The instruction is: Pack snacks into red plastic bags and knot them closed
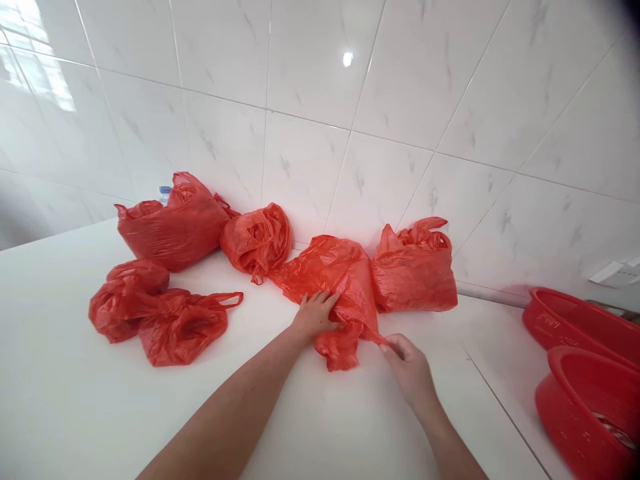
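A thin red plastic bag [333, 270] lies crumpled on the white tabletop in front of me. My left hand [316, 315] rests on its near left side, fingers stretched over the plastic; the thumb side is partly covered by a fold. At the bag's near right corner, my right hand [406, 365] pinches a twisted strip of it between thumb and fingers. A loose bunched end [339, 350] of the bag lies between both hands. What the bag contains, if anything, is hidden.
Touching on the right is a filled red bag [415, 273]. Leftward stand a rounded bundle [257, 237], a larger filled bag [173, 227] and a knotted bag [160, 313]. A blue-capped bottle [165, 194] shows behind. Two red plastic baskets [570, 400] sit far right, against the tiled wall [310, 153].
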Tool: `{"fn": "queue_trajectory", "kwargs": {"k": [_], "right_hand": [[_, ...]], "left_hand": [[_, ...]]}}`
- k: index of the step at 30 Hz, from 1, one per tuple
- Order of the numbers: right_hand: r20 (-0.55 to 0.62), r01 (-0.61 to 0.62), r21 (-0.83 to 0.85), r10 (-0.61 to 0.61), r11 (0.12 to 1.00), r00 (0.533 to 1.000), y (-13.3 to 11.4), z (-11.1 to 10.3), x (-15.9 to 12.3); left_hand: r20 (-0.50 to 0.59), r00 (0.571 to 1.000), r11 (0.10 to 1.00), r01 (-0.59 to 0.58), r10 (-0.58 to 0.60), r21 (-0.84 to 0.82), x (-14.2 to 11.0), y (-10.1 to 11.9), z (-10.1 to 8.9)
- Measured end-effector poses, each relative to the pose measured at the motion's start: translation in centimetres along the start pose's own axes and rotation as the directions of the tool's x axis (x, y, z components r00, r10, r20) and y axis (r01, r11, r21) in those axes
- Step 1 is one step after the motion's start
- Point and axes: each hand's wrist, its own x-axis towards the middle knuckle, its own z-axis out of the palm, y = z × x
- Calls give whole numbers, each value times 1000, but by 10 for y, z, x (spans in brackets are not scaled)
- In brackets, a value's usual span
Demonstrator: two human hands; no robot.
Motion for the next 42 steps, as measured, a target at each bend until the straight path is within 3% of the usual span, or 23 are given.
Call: {"fn": "queue_trajectory", "kwargs": {"k": [2, 8, 12, 14, 16, 18, 19, 21, 23, 25, 26, 28, 32, 33, 34, 35, 37, 39, 42], "right_hand": [[-2, 3, 153, -2, 988, 1000, 0, -16, 0], [232, -99, 528, -31, 843, 972, 6, -49, -2], [138, -153, 574, 89, 805, 986, 13, -54, 2], [2, -178, 444, 198, 878, 980, 14, -54, 3], [-242, -173, 177, 214, 969, 946, 10, -50, 2], [-471, -83, -113, 20, 990, 882, 3, -40, -3], [-507, -2, -220, -113, 975, 855, -2, -33, -7], [-414, 211, -338, -347, 917, 842, -12, -15, -13], [-207, 397, -405, -505, 824, 838, -20, 5, -17], [-77, 498, -504, -610, 706, 788, -25, 21, -17], [-65, 513, -564, -653, 648, 754, -27, 26, -17], [-113, 502, -655, -729, 565, 675, -31, 31, -20], [-222, 528, -726, -877, 440, 426, -47, 36, -43], [-199, 553, -730, -900, 401, 389, -52, 39, -50], [-147, 591, -721, -913, 362, 381, -55, 43, -56], [-79, 631, -698, -912, 338, 402, -57, 48, -60], [47, 687, -627, -862, 367, 504, -54, 58, -59], [91, 651, -580, -756, 489, 649, -41, 65, -47], [48, 478, -575, -555, 665, 830, -15, 65, -23]], "left_hand": [[3, 1000, 1000, 29, -29, 11, 4, -6, 0], [1, 999, 999, 36, -36, 6, 10, -15, -1], [-16, 999, 999, 37, -37, -20, 9, -18, -2], [-42, 999, 999, 33, -35, -37, 7, -18, -4], [-74, 997, 998, 27, -31, -54, 5, -18, -6], [-108, 994, 997, 21, -28, -68, 2, -16, -8], [-124, 992, 997, 18, -27, -72, 1, -15, -10], [-157, 987, 997, 14, -25, -73, 0, -11, -13], [-191, 981, 998, 12, -24, -62, -2, -7, -15], [-224, 974, 999, 10, -21, -48, -3, -2, -17], [-241, 970, 999, 11, -21, -42, -4, 0, -18], [-267, 963, 999, 17, -27, -38, -5, 3, -18], [-300, 952, 997, 47, -61, -55, -5, 4, -17], [-304, 950, 997, 55, -71, -62, -5, 4, -17], [-307, 948, 996, 62, -81, -70, -5, 4, -16], [-307, 948, 995, 69, -90, -78, -5, 4, -16], [-301, 948, 992, 79, -105, -97, -5, 5, -15], [-293, 949, 989, 85, -117, -118, -6, 6, -14], [-278, 951, 983, 89, -133, -163, -7, 6, -12]]}}
